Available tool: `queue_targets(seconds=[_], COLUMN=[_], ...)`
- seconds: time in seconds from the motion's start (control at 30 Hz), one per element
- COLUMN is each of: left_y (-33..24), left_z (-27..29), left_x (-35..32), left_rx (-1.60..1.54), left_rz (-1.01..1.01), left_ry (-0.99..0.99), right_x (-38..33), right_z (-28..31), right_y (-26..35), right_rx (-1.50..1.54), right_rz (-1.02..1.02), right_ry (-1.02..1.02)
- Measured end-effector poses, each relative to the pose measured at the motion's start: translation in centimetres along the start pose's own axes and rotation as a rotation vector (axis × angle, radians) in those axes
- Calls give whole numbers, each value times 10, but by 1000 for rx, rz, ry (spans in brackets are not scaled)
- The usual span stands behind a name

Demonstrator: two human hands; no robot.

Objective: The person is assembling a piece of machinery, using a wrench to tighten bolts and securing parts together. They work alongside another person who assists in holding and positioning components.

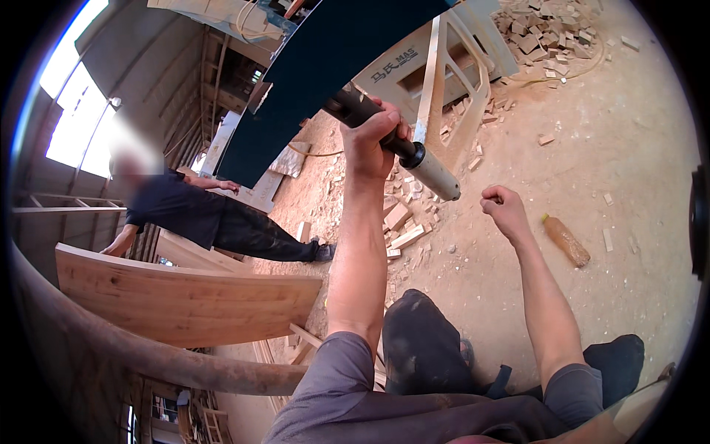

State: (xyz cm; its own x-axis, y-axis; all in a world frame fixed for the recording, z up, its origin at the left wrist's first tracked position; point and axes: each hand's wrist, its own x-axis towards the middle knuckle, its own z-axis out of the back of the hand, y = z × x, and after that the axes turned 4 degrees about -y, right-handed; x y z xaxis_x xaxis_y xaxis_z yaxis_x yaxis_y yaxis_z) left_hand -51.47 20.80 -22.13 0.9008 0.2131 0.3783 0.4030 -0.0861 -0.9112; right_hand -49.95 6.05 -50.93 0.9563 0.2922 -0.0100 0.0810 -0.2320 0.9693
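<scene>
Step in hand, as I judge it: steadying and aiming the black-and-grey tube (416, 154). It is hanging in the air above the floor (614, 126), slanting, its grey end (441, 179) pointing down and to the right. Its upper end is meeting the right-hand edge of the dark panel (303, 81); cannot tell whether the two are touching or joined.

Left hand (370, 140) is holding the tube's black part in a full wrap. Its forearm is rising almost straight, elbow nearly extended, wrist close under the load.

Right hand (506, 213) is hovering free of the tube, near the grey end; elbow bending, forearm leaning leftward, fingers curling in. Palm is hidden, so cannot tell whether anything small is pinched there.

Next move is probably calling for a firm left wrist and, should the right hand be helping, opened fingers around the grey end. Wood offcuts (407, 237) are lying below, beside the pale machine's (396, 70) lower edge; footing is worth minding.
</scene>
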Motion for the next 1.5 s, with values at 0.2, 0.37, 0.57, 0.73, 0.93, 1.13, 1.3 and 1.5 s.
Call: queue_targets(seconds=[0.2, 0.37, 0.57, 0.73, 0.93, 1.13, 1.3, 1.5], left_y=[0, 9, -1, 2, 6, 5, 3, 4], left_z=[0, -17, 3, 5, -10, 16, 3, 18], left_x=[2, -3, 1, 3, 0, 13, 1, 7], left_rx=[-27, 54, -22, -38, 34, -107, -3, 9], left_rz=[-14, -62, -2, 7, -68, 38, -27, -3], left_ry=[-7, -295, 60, 44, -164, 245, -31, 194], right_x=[-8, -13, -12, -8, -9, -4, -18, -22], right_z=[-11, -18, -36, -47, -48, -46, -51, -47], right_y=[-4, -8, -14, -23, -30, -42, -36, -34], right_rx=[-88, -204, -195, -119, -236, -219, -270, -292], right_rz=[12, 1, 4, -61, -80, -130, -144, -159], right_ry=[24, -33, -9, 12, -8, -20, 5, -18])
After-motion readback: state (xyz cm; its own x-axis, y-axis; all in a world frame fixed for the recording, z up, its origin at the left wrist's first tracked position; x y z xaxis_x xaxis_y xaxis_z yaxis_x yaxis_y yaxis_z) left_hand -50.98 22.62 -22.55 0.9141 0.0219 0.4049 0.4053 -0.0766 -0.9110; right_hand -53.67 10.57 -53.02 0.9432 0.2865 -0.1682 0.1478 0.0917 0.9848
